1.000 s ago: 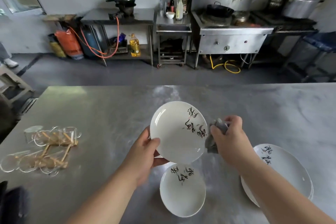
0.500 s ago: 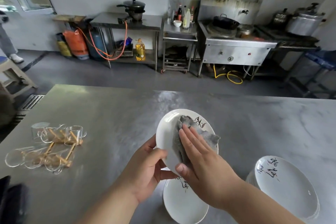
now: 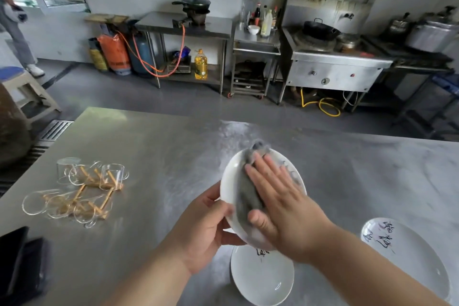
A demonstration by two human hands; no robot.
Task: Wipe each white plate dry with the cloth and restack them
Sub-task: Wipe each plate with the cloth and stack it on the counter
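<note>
My left hand [image 3: 207,225] grips the lower left rim of a white plate [image 3: 229,181], held tilted above the steel table [image 3: 154,156]. My right hand [image 3: 280,204] lies flat on the plate's face, fingers spread, pressing a grey cloth [image 3: 246,194] against it. The cloth covers most of the plate's middle. Below it a second white plate [image 3: 260,278] with black writing lies on the table. A stack of white plates [image 3: 407,253] with black writing sits at the right, partly behind my right forearm.
Several clear glasses on a wooden rack [image 3: 74,191] lie at the table's left. A dark object [image 3: 22,263] sits at the near left corner. Beyond the table stand a stove [image 3: 332,67], steel benches, gas cylinders [image 3: 114,57], and a person's legs [image 3: 17,40] at far left.
My right hand brought the cloth from beside the plate onto its face and slid it across. The view shifted, so the right stack now appears lower and farther right.
</note>
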